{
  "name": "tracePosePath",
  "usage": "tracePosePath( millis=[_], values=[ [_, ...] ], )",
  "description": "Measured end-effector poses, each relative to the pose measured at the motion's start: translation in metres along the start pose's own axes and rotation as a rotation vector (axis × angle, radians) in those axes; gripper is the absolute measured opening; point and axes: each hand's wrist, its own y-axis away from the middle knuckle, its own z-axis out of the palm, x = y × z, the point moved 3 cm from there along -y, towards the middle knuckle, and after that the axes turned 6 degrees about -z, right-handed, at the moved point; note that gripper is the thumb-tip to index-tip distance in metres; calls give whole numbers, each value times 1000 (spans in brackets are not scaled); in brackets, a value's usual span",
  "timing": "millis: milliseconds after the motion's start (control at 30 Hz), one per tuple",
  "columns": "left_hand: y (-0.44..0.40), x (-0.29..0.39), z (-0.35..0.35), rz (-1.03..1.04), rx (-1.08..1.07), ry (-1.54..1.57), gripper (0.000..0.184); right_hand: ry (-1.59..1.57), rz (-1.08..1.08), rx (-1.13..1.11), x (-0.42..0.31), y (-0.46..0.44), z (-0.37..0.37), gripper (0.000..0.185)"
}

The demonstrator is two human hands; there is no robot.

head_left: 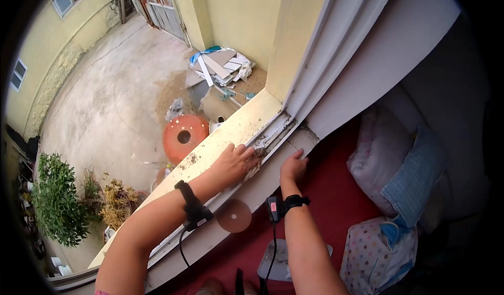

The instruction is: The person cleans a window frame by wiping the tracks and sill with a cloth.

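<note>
My left hand [236,163] reaches across the sliding-window track [273,132], its fingers bent down into the channel beside dirt and crumbly debris [258,154]. Whatever those fingers pinch is hidden under them. At the inner edge of the pale sill [302,141] is my right hand [294,166], closed, with the thumb uppermost; I cannot make out anything in it. Each wrist wears a black strap with a small cabled box. A round brown disc with a pale centre [233,216] shows on the sill below my left hand.
Dirt specks cover the outer yellow ledge [191,161]. Outside are a red round object with a central hole [184,137], stacked scrap boards [220,64] and a green bush [60,200]. Inside, a shallow plastic tub [273,261] and pillows [378,153] rest on red fabric [325,190].
</note>
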Motion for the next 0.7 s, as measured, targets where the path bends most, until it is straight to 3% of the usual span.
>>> tracePosePath(
  millis=[200,367,500,700],
  values=[
    [-3,7,13,14,12,19,30,-8,8,-22,-1,3,-3,63],
    [8,18,31,-149,49,97,13,2,12,-3,-3,4,-4,63],
    [17,18,28,-139,43,175,13,-36,-35,37,6,-3,7,63],
    [19,31,21,-73,45,-113,15,-20,-32,15,3,0,1,64]
  ],
)
